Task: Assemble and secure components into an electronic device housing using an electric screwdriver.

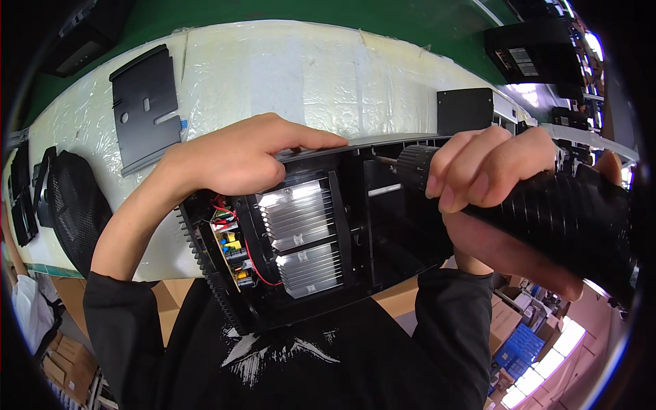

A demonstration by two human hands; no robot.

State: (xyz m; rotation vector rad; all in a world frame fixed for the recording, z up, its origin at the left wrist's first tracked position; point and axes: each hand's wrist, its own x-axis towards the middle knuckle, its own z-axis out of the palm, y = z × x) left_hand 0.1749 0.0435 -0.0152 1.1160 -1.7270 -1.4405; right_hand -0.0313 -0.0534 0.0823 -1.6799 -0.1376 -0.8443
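A long black plastic housing [403, 232] lies open-side up in front of me. Inside it sit two silver finned heat sinks [297, 215], and left of them a circuit board [236, 256] with red wires. My left hand [236, 154] grips the far wall of the housing, its index finger stretched along the rim. In my right hand [495, 167] is a black electric screwdriver [547, 212], wrapped in shiny tape and lying almost level. Its bit points left at the inside of the far wall; whether the tip touches a screw cannot be made out.
Plastic film covers the white table [301, 75]. A flat black panel [145, 106] with cutouts lies at the far left, near a black mesh cover [75, 205]. Behind the screwdriver stands a dark plate [466, 111]. Black boxes [536, 51] rest on the green surface at far right.
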